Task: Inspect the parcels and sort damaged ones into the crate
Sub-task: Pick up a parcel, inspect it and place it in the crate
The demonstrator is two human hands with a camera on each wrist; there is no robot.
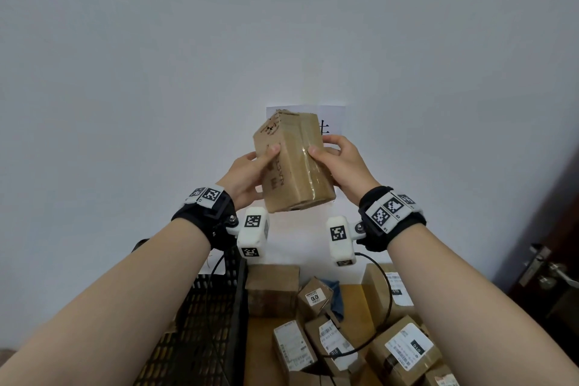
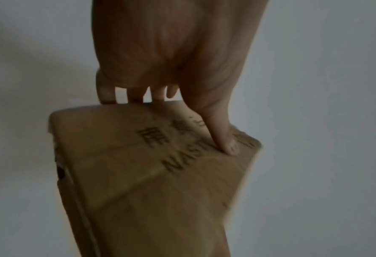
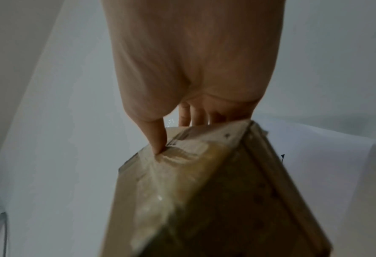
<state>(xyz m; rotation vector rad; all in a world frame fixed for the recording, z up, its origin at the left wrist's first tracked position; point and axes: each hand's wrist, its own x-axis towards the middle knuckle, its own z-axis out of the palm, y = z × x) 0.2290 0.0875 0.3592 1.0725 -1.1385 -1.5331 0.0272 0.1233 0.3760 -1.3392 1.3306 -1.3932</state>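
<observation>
Head view: left hand (image 1: pixel 247 177) and right hand (image 1: pixel 343 163) clasp a tall brown taped cardboard parcel (image 1: pixel 293 163) aloft, fingers (image 2: pixel 225 139) curled round its long sides. Probably light, stiff; glossy tape looks slick, so bare-card edges suit gripping.

The raised parcel (image 1: pixel 293 163) is plain brown cardboard, matt and a little scuffed, with its top edge frayed rough. A strip of clear glossy tape (image 3: pixel 160 196) runs down one face, wrinkled and catching the light. Below, the crate (image 1: pixel 200 316) is black plastic lattice with a dull finish. The other parcels (image 1: pixel 404 351) are the same matt cardboard, bearing smooth white paper labels. The desk (image 1: pixel 349 301) looks like smooth yellowish wood. The wrist straps (image 1: pixel 372 229) are black cloth, carrying matt white plastic blocks. The door handle (image 1: pixel 554 271) is shiny metal.
</observation>
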